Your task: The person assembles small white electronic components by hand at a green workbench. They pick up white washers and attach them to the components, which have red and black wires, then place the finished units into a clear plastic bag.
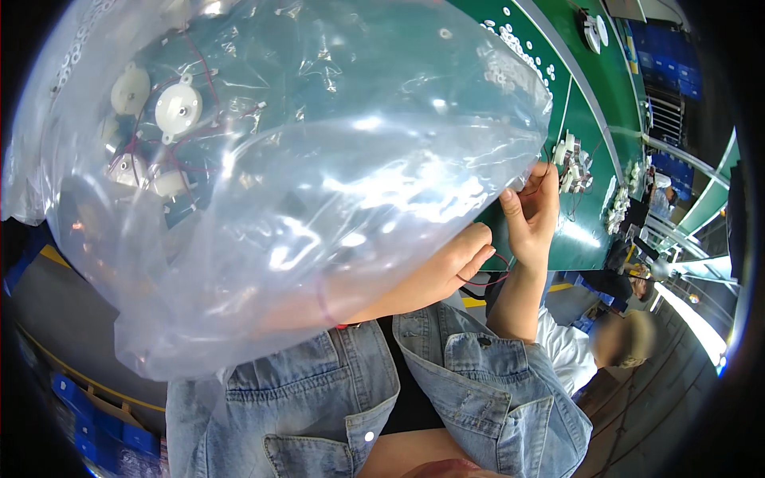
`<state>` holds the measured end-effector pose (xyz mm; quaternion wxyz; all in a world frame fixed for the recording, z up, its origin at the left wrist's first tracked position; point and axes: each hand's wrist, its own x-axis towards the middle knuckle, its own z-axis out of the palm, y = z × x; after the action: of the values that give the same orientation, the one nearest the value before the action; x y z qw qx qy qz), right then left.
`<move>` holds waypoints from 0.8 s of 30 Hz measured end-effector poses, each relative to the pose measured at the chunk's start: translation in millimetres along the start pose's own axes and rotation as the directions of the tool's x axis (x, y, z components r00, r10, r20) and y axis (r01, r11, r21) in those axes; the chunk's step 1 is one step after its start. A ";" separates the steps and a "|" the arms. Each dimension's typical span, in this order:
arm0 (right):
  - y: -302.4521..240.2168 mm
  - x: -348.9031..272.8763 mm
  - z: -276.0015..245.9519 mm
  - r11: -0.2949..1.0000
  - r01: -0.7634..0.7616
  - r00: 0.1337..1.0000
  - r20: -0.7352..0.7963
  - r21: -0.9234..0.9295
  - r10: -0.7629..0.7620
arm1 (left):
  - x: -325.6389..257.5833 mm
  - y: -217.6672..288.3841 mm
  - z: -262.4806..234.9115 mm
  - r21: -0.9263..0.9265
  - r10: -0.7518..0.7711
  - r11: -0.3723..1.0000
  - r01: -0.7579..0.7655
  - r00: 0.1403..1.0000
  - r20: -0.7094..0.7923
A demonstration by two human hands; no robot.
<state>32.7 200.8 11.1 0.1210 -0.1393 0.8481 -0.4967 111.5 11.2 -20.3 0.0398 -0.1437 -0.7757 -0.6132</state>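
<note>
A big clear plastic bag (pixel 319 159) fills the left and middle of the view and covers much of the table. Through the film I see several white round motors (pixel 178 109) with thin red wires. My left forearm shows hazily behind the plastic. Beyond the bag's lower right side, my left hand (pixel 468 248) is closed, and a loop of red wire (pixel 496 282) runs out from its fingers. Just to the right, my right hand (pixel 535 205) is pinched closed beside the bag's edge. A thin dark wire shows near its fingertips; what those fingers hold is mostly hidden.
The green table (pixel 586 231) carries a cluster of small white-and-metal parts (pixel 572 166) right of my hands. Many white rings (pixel 518 44) lie scattered at the far side, by a curved metal rail (pixel 575 68). Another person (pixel 566 350) is at the lower right.
</note>
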 end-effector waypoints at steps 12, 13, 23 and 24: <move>-5.4 0.3 2.2 0.995 -0.053 0.998 -0.027 -0.079 0.051 | 7.0 4.8 -8.6 -0.059 0.041 0.997 -0.043 0.998 -0.039; -5.1 0.5 2.4 0.994 -0.039 0.999 -0.026 -0.100 0.037 | 6.8 4.5 -8.3 -0.059 0.042 0.997 -0.045 0.998 -0.044; -33.9 18.6 -6.3 0.799 0.276 0.941 0.318 -0.534 -0.112 | 5.9 3.2 -5.3 -0.041 0.056 0.997 -0.058 0.997 -0.057; -36.7 20.5 -8.2 0.763 0.321 0.925 0.358 -0.562 -0.125 | 5.9 3.0 -5.2 -0.040 0.058 0.997 -0.060 0.997 -0.056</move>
<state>15.0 182.9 45.8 0.1359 -0.3453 0.9110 -0.1799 106.1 7.8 -14.9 0.0764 -0.1505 -0.7568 -0.6315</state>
